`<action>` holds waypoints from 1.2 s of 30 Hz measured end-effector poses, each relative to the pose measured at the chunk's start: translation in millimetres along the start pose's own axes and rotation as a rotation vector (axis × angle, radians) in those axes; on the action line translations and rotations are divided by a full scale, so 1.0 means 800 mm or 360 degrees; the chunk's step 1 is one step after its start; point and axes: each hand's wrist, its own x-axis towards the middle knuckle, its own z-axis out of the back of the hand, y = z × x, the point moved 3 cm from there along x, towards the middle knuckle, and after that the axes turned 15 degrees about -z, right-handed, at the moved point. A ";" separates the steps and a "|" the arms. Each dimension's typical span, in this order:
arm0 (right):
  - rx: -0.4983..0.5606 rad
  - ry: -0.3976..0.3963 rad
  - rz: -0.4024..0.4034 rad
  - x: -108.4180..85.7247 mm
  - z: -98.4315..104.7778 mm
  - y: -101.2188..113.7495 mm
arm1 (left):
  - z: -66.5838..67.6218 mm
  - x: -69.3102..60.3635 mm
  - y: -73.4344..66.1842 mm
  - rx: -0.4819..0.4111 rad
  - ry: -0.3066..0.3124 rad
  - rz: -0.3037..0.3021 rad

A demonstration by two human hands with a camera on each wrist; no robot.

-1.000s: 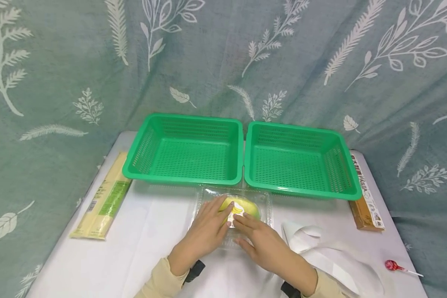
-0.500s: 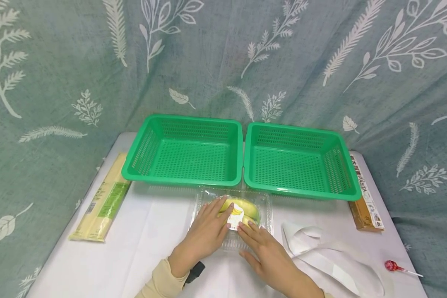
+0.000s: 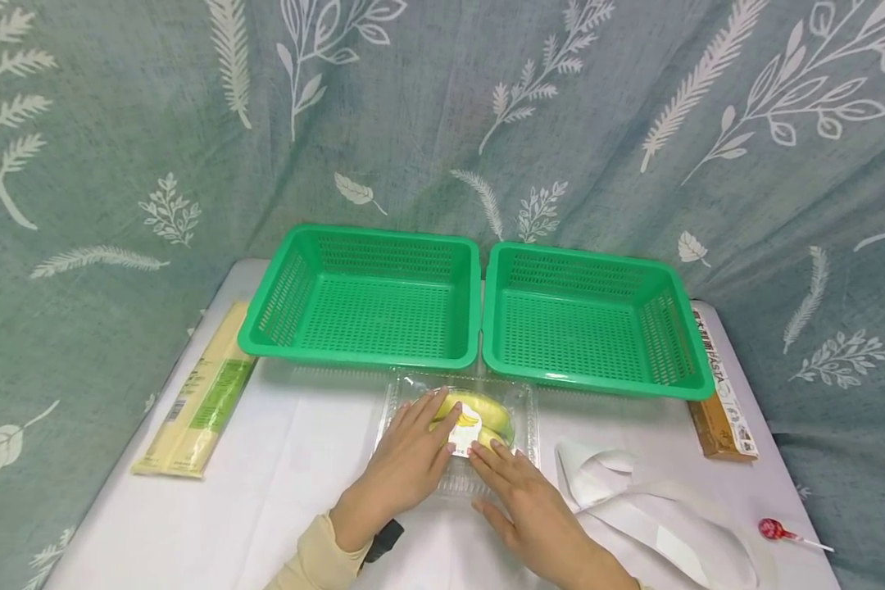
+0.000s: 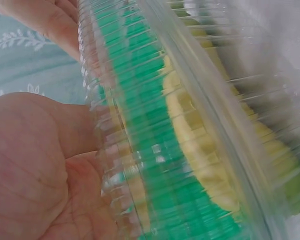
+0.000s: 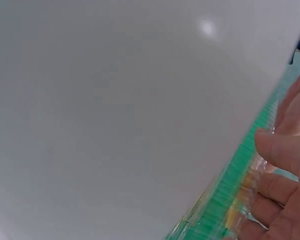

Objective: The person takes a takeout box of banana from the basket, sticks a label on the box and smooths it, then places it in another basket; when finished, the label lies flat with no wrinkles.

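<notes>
A clear plastic clamshell box lies on the table in front of the two baskets. Yellow-green bananas show inside, and a white label with a banana picture sits on the lid. My left hand rests with extended fingers over the box's left part and the label's edge. With its fingertips at the label's lower right, my right hand lies flat on the front of the lid. The left wrist view shows the ribbed box wall close up beside the palm. A pale, smooth surface fills most of the right wrist view.
Two green baskets stand side by side behind the box. A noodle packet lies at left, a pasta box at right. A white paper strip curls beside the right hand, with a red lollipop farther right.
My right hand has slid toward the table's front edge, and more of the label and bananas shows. My left hand has stayed nearly in place.
</notes>
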 end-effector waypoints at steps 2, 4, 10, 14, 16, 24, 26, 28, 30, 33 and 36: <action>0.0000 0.0004 0.0006 -0.001 0.000 0.000 | 0.001 -0.001 0.000 -0.0035 -0.0014 0.0005; 0.0006 -0.0006 -0.0016 -0.002 0.002 0.000 | 0.003 -0.003 0.001 -0.0115 -0.0063 0.0035; 0.0187 -0.0066 -0.0325 -0.002 0.015 -0.027 | 0.016 -0.025 0.029 -0.0404 -0.0499 0.0230; 0.0469 0.0038 -0.0548 0.006 0.019 -0.056 | 0.021 -0.055 0.067 -0.0608 -0.0569 0.0467; 0.0638 0.0130 -0.0642 0.009 0.016 -0.066 | 0.018 -0.068 0.080 -0.0760 -0.0508 0.0581; 0.0985 0.0187 -0.0900 0.008 -0.001 -0.075 | -0.001 -0.082 0.086 -0.1173 -0.0330 0.0685; 0.0979 0.0150 -0.0920 0.009 -0.003 -0.073 | -0.001 -0.080 0.085 -0.1147 -0.0338 0.0684; 0.0966 0.0129 -0.0936 0.009 -0.004 -0.072 | 0.000 -0.079 0.085 -0.1142 -0.0349 0.0674; 0.0950 0.0118 -0.0948 0.008 -0.004 -0.071 | 0.000 -0.078 0.084 -0.1143 -0.0347 0.0662; 0.0911 0.0110 -0.0960 0.005 -0.001 -0.070 | 0.002 -0.079 0.082 -0.1163 -0.0337 0.0641; 0.0891 0.0140 -0.0976 -0.005 0.004 -0.065 | 0.009 -0.084 0.076 -0.1202 -0.0276 0.0625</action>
